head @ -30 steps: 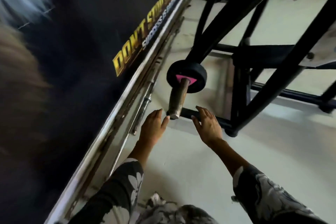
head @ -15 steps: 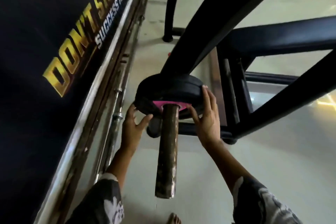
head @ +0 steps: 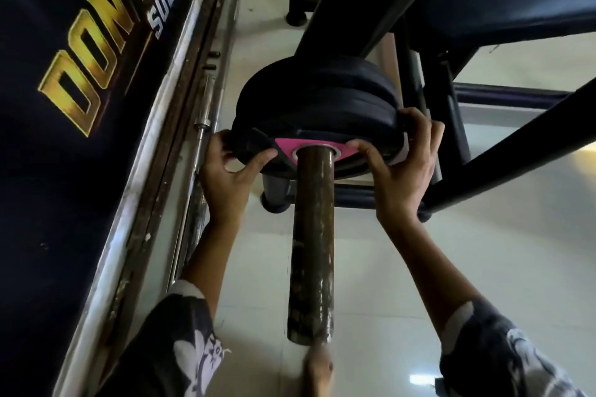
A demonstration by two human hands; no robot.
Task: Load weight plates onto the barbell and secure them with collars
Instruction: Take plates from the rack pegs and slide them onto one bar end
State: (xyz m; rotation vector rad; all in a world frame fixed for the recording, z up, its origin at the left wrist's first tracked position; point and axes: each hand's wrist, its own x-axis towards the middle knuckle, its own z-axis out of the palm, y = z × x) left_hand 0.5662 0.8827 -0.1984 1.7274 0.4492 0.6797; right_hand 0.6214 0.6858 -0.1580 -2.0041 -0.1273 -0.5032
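- Far left, the dark banner (head: 96,80) with gold lettering runs along the wall. At its foot a spare bar (head: 203,116) lies on the floor, out of my way.
- My left hand (head: 225,177) has the near plate by its left rim: fingers curled round the edge, thumb on the face. Gripping there lets me steer the plate and stop it tipping.
- Centre now: the weight plates (head: 316,97) sit stacked on the barbell sleeve (head: 311,251). The near one, with its pink patch (head: 287,146) around the hole, is pressed against the plate behind.
- The sleeve sticks out bare towards me, a long stretch with nothing on it. There's room for a collar or another plate, but I can't see a collar anywhere.
- My right hand (head: 400,171) mirrors the left: fingers hooked over the right rim, thumb flat on the face beside the pink patch. A hand on each side keeps the bore square to the sleeve, so I'd say the plate won't bind as I seat it.
- Far right, the black rack frame (head: 522,142) slants across, close by my right knuckles. It carries the bar, I reckon, so I'll mind my fingers.
- Down at the bottom edge my foot (head: 319,367) shows on the floor (head: 419,267), right under the sleeve's end. A firm grip matters here.
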